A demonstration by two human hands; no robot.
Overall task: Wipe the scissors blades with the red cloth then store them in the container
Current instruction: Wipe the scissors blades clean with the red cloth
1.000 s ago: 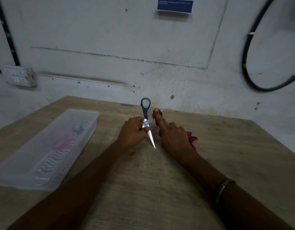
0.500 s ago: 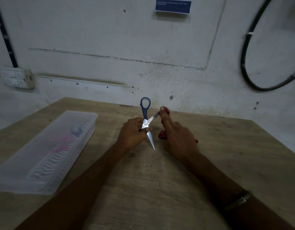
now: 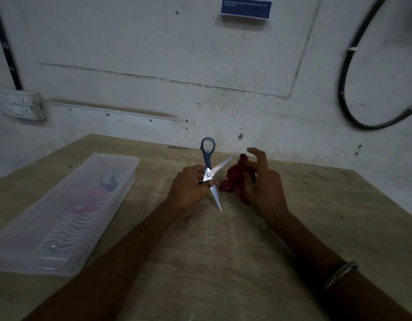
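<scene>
My left hand [image 3: 188,188] grips the blue-handled scissors [image 3: 209,167] near the pivot. The blades are spread apart: one points down toward me, the other up to the right, and one blue finger loop stands above the hand. Just to the right, my right hand [image 3: 264,184] holds the crumpled red cloth [image 3: 235,181] with its lower fingers, while the upper fingers are spread. The cloth is off the blades, a small gap away. The translucent plastic container [image 3: 89,181] lies on the table's left side, with pink and blue items dimly visible inside.
The wooden table [image 3: 223,262] ends at a white wall close behind the hands. A socket box [image 3: 19,106] is on the wall at the left, and a black cable loop [image 3: 353,107] hangs at the right. A bracelet [image 3: 339,273] is on my right wrist.
My right hand has come off the upper blade and drawn back to the right with the red cloth. The left hand has kept the scissors nearly still.
</scene>
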